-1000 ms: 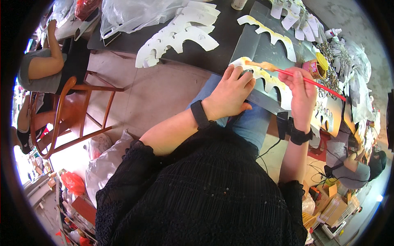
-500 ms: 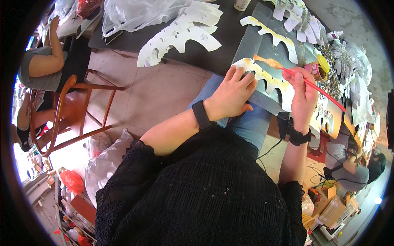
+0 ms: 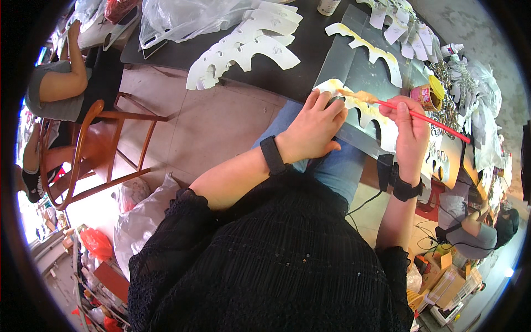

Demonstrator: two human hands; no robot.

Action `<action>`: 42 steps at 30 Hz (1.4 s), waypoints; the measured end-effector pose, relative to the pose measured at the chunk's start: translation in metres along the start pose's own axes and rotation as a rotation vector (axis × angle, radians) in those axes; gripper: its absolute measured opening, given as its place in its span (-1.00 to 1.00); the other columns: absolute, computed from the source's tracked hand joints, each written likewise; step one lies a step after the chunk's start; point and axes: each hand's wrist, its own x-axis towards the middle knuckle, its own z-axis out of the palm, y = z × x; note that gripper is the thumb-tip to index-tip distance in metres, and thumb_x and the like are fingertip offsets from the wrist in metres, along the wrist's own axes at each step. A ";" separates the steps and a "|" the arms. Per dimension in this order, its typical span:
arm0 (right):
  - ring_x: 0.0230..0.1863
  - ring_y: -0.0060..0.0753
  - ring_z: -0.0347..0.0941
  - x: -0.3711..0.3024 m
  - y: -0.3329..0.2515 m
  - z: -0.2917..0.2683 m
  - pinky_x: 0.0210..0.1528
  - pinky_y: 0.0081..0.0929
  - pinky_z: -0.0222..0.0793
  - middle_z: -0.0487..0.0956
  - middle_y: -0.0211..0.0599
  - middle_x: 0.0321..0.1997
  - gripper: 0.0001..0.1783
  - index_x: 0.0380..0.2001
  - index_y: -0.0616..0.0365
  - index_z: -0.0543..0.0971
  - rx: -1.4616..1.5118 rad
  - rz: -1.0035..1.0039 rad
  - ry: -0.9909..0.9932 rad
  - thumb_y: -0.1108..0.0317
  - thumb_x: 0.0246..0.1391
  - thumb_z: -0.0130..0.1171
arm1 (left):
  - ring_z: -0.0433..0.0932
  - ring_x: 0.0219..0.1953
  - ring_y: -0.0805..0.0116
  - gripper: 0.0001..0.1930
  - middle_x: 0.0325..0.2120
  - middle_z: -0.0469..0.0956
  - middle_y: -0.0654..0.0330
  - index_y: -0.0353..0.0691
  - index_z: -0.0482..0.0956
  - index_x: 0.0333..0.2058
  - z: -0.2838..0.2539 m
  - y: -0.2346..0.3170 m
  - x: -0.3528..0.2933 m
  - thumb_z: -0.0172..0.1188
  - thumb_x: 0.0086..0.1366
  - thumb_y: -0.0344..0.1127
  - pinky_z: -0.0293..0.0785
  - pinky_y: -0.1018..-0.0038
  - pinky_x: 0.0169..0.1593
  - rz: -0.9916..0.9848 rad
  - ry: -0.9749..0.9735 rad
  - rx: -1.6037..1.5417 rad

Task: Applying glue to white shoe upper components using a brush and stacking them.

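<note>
In my right hand (image 3: 412, 124) is a thin brush with a red handle (image 3: 440, 123); its bristles, coated in thick yellowish paste, touch or hover just over a white scalloped card strip (image 3: 368, 113). Yellow paste smears the strip's upper edge. My left hand (image 3: 315, 124) rests its fingertips on the strip's left end, thumb spread away from it. Beside those fingertips is something small and dark that I cannot make out. Beyond lies a second pasted strip (image 3: 376, 52) on a clear sheet (image 3: 337, 58). A small open tub with a yellow lid (image 3: 436, 86) stands right of the strips.
Stacked white scalloped cards (image 3: 243, 47) and a clear plastic bag (image 3: 182, 22) lie on the dark table (image 3: 271, 77). More white pieces (image 3: 398, 27) hang together at the far right. A wooden chair (image 3: 102, 133) stands left; people sit at left and right.
My right hand has shifted the brush slightly left and down along the strip, toward my left fingertips. My left hand stays about where it was.
</note>
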 end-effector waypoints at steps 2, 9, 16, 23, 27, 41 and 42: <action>-0.31 -0.49 0.48 0.002 0.001 0.001 -0.21 -0.59 0.38 0.49 -0.27 -0.38 -0.79 -0.31 0.34 0.42 -0.018 -0.009 0.018 0.39 0.18 -0.13 | 0.20 -0.05 0.17 -0.30 -0.20 0.28 0.19 -0.31 0.37 -0.15 -0.001 0.000 -0.001 0.37 -0.33 -0.11 0.08 0.23 0.15 -0.002 0.005 0.003; -0.32 -0.48 0.48 0.002 -0.002 0.000 -0.20 -0.57 0.39 0.49 -0.28 -0.40 -0.77 -0.31 0.34 0.42 0.006 0.024 0.053 0.36 0.19 -0.13 | 0.19 -0.04 0.16 -0.29 -0.19 0.28 0.18 -0.31 0.35 -0.14 -0.001 0.000 -0.001 0.37 -0.33 -0.12 0.09 0.23 0.15 0.002 -0.005 -0.021; -0.32 -0.46 0.49 0.004 0.008 0.016 -0.20 -0.56 0.39 0.50 -0.24 -0.36 -0.77 -0.28 0.33 0.42 0.045 -0.025 0.041 0.36 0.19 -0.14 | 0.20 -0.05 0.14 -0.28 -0.20 0.28 0.17 -0.31 0.35 -0.13 0.001 -0.001 -0.001 0.36 -0.33 -0.11 0.09 0.22 0.15 0.007 0.009 0.015; -0.31 -0.47 0.49 0.005 0.003 0.011 -0.20 -0.56 0.41 0.51 -0.23 -0.36 -0.76 -0.29 0.34 0.42 0.092 0.006 0.052 0.35 0.19 -0.13 | 0.20 -0.04 0.14 -0.28 -0.19 0.29 0.17 -0.31 0.36 -0.12 0.001 0.000 -0.001 0.36 -0.32 -0.11 0.09 0.21 0.15 0.001 0.009 0.009; -0.31 -0.46 0.49 0.001 0.005 0.013 -0.18 -0.55 0.41 0.51 -0.24 -0.37 -0.76 -0.30 0.35 0.42 0.164 0.110 -0.007 0.35 0.19 -0.13 | 0.19 -0.03 0.14 -0.27 -0.19 0.28 0.18 -0.31 0.36 -0.12 0.000 -0.001 -0.001 0.37 -0.33 -0.11 0.09 0.22 0.15 0.008 0.010 0.007; -0.30 -0.45 0.49 0.002 0.003 0.003 -0.19 -0.56 0.40 0.52 -0.22 -0.37 -0.75 -0.30 0.34 0.42 0.070 0.042 0.092 0.34 0.19 -0.13 | 0.19 -0.05 0.15 -0.29 -0.18 0.28 0.18 -0.31 0.37 -0.13 0.000 0.000 0.000 0.38 -0.33 -0.15 0.10 0.24 0.13 0.006 0.001 -0.004; -0.30 -0.45 0.49 0.002 0.003 0.004 -0.19 -0.57 0.40 0.52 -0.22 -0.37 -0.75 -0.30 0.34 0.42 0.097 0.020 0.104 0.33 0.19 -0.13 | 0.19 -0.05 0.15 -0.29 -0.18 0.28 0.18 -0.31 0.37 -0.13 0.000 0.000 0.000 0.38 -0.33 -0.15 0.10 0.24 0.13 0.012 -0.001 -0.008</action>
